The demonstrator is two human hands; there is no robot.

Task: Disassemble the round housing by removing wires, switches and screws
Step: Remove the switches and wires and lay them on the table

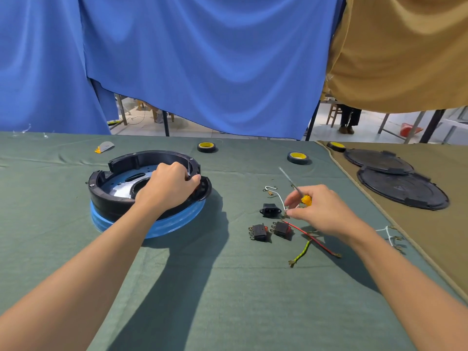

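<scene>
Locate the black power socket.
Head view: the power socket lies right of the round housing, just beyond the two rocker switches, near the right hand.

Bright, even light is noted. Hard shadows of the left forearm (101, 249), the right forearm (395, 269) and the round housing (149, 188) are thrown rightward onto the green cloth (228, 287), so the source is placed high and to the left. Pale glare is seen on the metal plate (121, 192); the floor (367, 122) beyond is washed out. Most is rendered sharp, save the slightly smeared shaft of the screwdriver (291, 182) — edges are bowed and arms stretched toward the corners.
</scene>
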